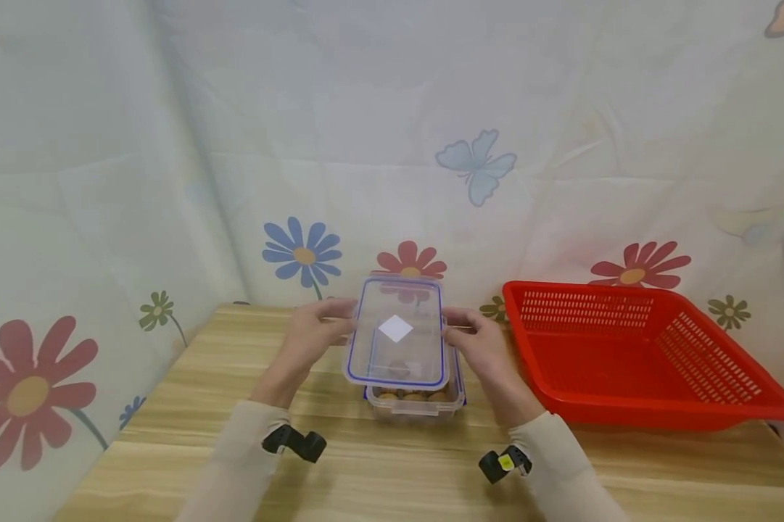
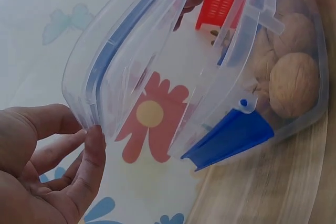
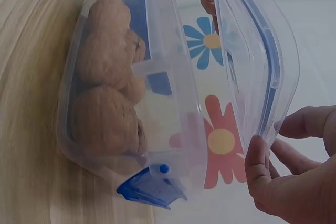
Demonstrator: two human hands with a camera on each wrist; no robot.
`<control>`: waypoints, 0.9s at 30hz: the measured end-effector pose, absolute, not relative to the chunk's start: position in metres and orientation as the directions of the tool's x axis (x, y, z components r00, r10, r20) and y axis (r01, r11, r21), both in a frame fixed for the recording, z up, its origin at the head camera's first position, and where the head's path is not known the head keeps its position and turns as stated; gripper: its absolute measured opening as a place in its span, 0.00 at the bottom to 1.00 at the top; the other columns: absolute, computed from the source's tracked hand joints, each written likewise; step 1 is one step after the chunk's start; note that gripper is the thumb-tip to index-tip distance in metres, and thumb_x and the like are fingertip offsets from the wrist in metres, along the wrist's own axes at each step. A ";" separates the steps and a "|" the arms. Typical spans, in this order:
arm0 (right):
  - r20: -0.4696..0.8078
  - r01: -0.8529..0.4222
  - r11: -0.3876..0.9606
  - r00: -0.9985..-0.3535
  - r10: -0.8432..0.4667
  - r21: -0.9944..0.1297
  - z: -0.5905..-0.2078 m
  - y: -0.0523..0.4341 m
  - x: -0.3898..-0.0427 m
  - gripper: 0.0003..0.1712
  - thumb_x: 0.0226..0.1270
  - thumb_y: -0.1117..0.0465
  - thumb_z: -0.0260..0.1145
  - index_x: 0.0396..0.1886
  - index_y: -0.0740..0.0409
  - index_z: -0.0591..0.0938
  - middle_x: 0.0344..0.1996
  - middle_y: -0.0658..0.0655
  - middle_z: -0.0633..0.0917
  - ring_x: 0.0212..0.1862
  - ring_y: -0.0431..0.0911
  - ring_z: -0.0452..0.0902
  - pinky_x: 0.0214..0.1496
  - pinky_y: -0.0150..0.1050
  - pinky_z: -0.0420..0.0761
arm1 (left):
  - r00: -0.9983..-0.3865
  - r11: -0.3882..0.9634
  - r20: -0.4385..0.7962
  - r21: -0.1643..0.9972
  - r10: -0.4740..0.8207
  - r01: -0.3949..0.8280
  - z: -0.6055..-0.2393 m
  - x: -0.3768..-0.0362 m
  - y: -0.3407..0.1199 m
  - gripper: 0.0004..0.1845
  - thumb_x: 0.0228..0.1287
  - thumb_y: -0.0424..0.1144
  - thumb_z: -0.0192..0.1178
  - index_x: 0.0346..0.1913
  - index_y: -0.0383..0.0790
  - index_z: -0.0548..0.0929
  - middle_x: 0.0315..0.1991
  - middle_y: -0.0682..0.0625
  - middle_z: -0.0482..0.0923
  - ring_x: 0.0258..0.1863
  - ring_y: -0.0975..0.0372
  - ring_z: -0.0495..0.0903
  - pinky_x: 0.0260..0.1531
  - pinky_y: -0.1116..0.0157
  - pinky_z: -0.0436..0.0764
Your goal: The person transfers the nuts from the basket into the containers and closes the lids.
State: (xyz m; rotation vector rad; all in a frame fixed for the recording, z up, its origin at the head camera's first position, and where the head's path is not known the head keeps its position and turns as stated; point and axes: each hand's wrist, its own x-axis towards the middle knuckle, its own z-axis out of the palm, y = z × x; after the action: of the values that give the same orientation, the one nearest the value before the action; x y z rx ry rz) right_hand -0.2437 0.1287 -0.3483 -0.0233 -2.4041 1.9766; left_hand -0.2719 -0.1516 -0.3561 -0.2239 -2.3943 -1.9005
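Note:
A clear plastic lid (image 1: 398,333) with a blue seal and a white square sticker is lifted, tilted, above a clear container (image 1: 415,404) with blue clips. The container stands on the wooden table (image 1: 365,478) and holds several walnuts (image 3: 105,103). My left hand (image 1: 313,335) pinches the lid's left edge between thumb and fingers (image 2: 92,150). My right hand (image 1: 479,341) pinches the lid's right edge with its fingertips (image 3: 257,161). In the left wrist view the lid (image 2: 136,61) hangs apart from the container (image 2: 273,93), and walnuts (image 2: 294,85) show through the wall.
A red perforated plastic basket (image 1: 633,355) sits at the right of the table, close to the container. A flower-and-butterfly printed cloth (image 1: 392,145) hangs behind and to the left. Bare tabletop lies in front of the container.

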 end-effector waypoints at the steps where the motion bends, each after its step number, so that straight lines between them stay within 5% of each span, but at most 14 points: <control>1: 0.006 0.000 0.192 -1.000 0.031 -0.981 -0.348 0.131 -0.244 0.22 0.78 0.65 0.64 0.68 0.62 0.81 0.61 0.64 0.83 0.59 0.58 0.78 0.70 0.53 0.80 | -0.987 0.213 0.151 0.964 0.063 0.161 -0.356 -0.272 -0.149 0.22 0.70 0.30 0.67 0.66 0.31 0.83 0.56 0.34 0.84 0.50 0.48 0.87 0.47 0.57 0.92; 12: -0.019 0.024 0.181 -0.999 0.032 -0.983 -0.346 0.146 -0.248 0.22 0.79 0.62 0.62 0.69 0.56 0.82 0.65 0.59 0.82 0.63 0.57 0.79 0.75 0.55 0.74 | -0.985 0.139 0.162 0.976 0.050 0.168 -0.355 -0.271 -0.134 0.19 0.76 0.31 0.60 0.65 0.30 0.83 0.56 0.33 0.84 0.47 0.49 0.88 0.47 0.58 0.92; 19: -0.043 0.046 0.185 -0.999 0.017 -0.982 -0.343 0.151 -0.245 0.22 0.78 0.58 0.61 0.67 0.53 0.84 0.64 0.58 0.84 0.63 0.57 0.79 0.80 0.63 0.64 | -0.978 0.120 0.207 0.970 0.030 0.210 -0.357 -0.271 -0.133 0.20 0.71 0.26 0.63 0.64 0.32 0.85 0.52 0.35 0.86 0.45 0.52 0.89 0.45 0.61 0.92; 27: 0.024 -0.024 0.217 -1.000 -0.003 -0.976 -0.340 0.155 -0.246 0.19 0.82 0.61 0.61 0.66 0.60 0.84 0.61 0.62 0.85 0.59 0.57 0.80 0.73 0.54 0.77 | -0.958 0.175 0.285 0.942 0.041 0.288 -0.357 -0.271 -0.138 0.19 0.69 0.27 0.68 0.61 0.34 0.87 0.48 0.38 0.88 0.48 0.51 0.88 0.48 0.61 0.91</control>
State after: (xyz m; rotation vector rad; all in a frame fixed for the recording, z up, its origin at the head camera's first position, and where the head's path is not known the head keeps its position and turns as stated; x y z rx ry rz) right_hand -0.2464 0.1548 -0.3397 0.0273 -2.4372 1.9548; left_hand -0.2708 -0.1377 -0.3571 -0.3202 -2.2506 -1.8746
